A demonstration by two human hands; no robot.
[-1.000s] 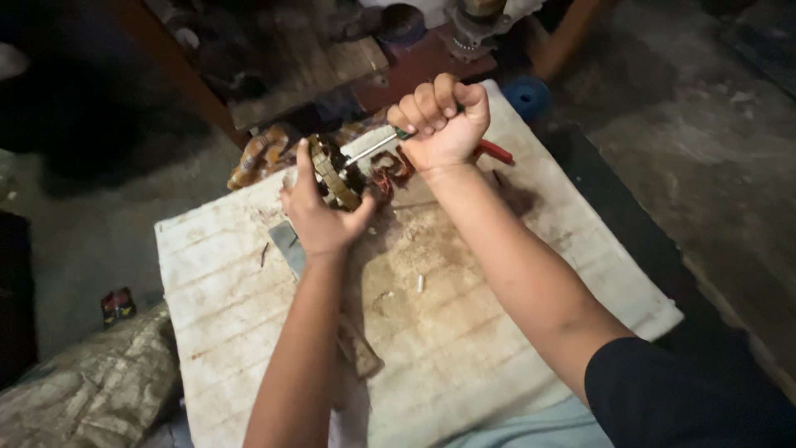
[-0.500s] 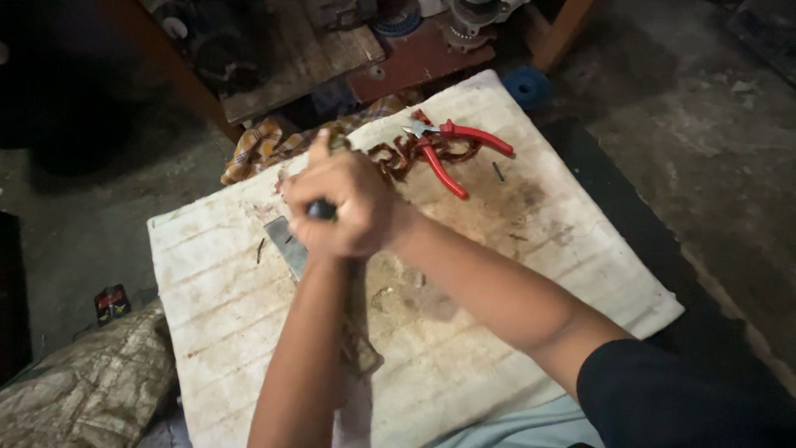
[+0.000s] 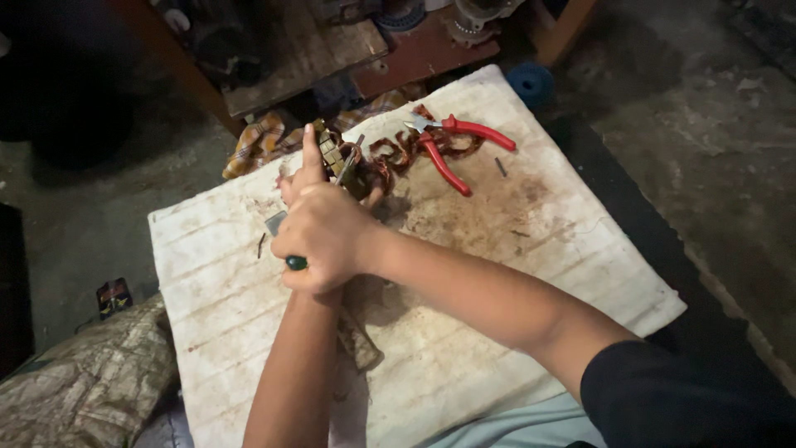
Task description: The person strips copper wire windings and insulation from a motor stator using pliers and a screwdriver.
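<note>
The right hand (image 3: 325, 235) is closed in a fist around a tool with a dark green handle (image 3: 296, 263); its thin metal shaft points up toward a small metal part with copper wire (image 3: 338, 159). The left hand (image 3: 305, 170) is mostly hidden behind the right one. One finger stands straight up beside the metal part, but I cannot tell if the other fingers grip it. All this is above a dirty white cloth (image 3: 531, 249) on the surface. Red pliers (image 3: 452, 143) lie open on the cloth, near the copper coils (image 3: 398, 153), apart from both hands.
</note>
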